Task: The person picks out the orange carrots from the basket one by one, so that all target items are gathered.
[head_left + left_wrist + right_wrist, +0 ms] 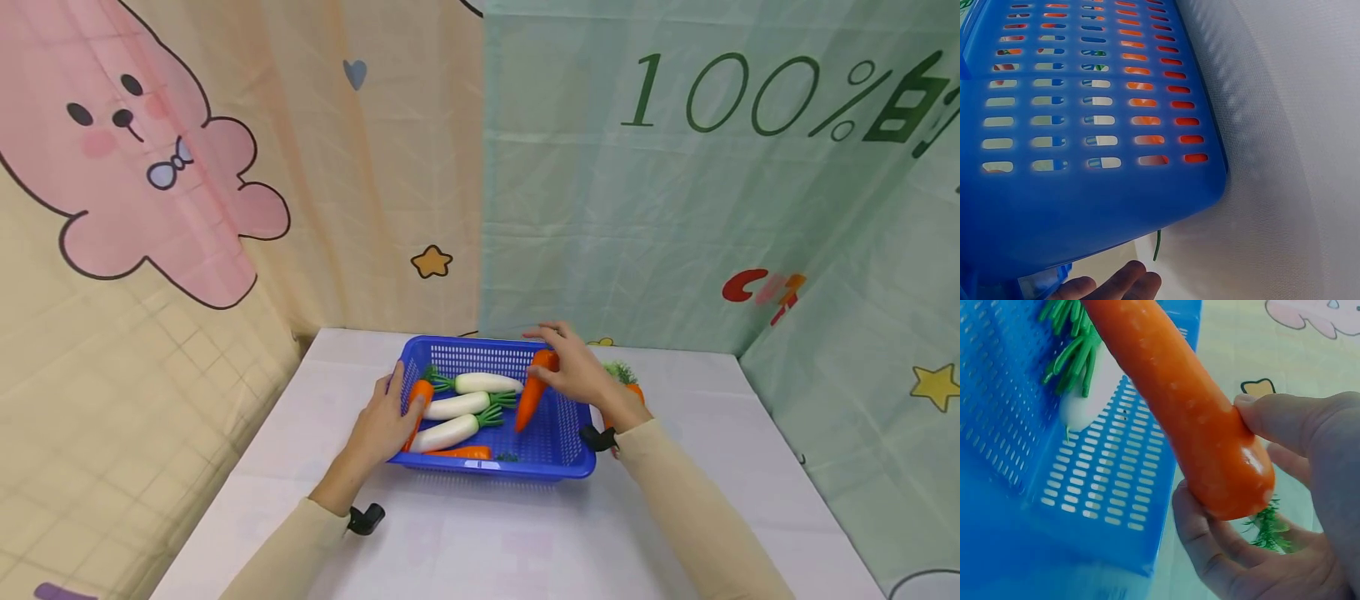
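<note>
My right hand (573, 367) pinches an orange carrot (531, 396) near its thick end, over the right part of a blue plastic basket (570, 467). The carrot's thin end points down into the basket. In the right wrist view, thumb and fingers lie on either side of the carrot (1191, 412), with a green tuft (1269, 528) by its blunt end. My left hand (378, 425) grips the basket's left rim, thumb inside beside another carrot (422, 392). Three white radishes (487, 382) with green stems lie in the basket. One more carrot (472, 452) lies along its front wall.
Right of the basket, partly behind my right wrist, another carrot (636, 392) with a leafy green top (618, 372) lies on the white table (480, 533). Printed curtains (600, 233) hang behind the table and at both sides.
</note>
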`<act>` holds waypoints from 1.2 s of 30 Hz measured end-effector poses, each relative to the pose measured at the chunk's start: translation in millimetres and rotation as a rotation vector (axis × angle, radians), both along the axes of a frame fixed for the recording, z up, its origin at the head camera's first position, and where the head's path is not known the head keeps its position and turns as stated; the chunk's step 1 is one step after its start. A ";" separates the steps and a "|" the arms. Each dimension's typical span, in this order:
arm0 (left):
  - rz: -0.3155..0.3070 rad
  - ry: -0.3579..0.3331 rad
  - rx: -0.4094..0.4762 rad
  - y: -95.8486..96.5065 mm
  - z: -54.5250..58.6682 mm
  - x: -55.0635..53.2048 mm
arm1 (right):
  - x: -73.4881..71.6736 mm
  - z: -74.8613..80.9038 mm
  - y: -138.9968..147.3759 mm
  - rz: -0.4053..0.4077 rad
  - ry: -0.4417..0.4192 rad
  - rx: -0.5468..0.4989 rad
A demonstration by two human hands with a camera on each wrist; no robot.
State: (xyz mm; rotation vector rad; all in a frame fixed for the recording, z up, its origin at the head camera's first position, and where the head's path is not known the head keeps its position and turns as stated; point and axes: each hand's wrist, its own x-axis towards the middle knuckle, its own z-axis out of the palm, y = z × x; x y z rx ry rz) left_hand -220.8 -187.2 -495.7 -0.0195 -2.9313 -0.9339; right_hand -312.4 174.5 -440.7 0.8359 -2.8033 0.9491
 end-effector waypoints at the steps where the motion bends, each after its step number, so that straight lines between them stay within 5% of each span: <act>1: 0.001 0.000 0.000 -0.2 0.0 0.2 | 0.4 0.9 1.0 -0.004 0.007 -0.005; 19: 0.011 -0.010 0.003 -0.4 -1.9 -0.7 | -0.7 18.1 36.1 -0.232 0.008 -0.341; 26: 0.014 -0.004 0.012 0.1 -1.9 -1.6 | 5.1 24.1 59.9 -0.313 -0.083 -0.377; 36: 0.016 0.005 0.011 -0.8 -3.0 -1.3 | 6.6 28.5 98.6 -0.352 -0.090 -0.380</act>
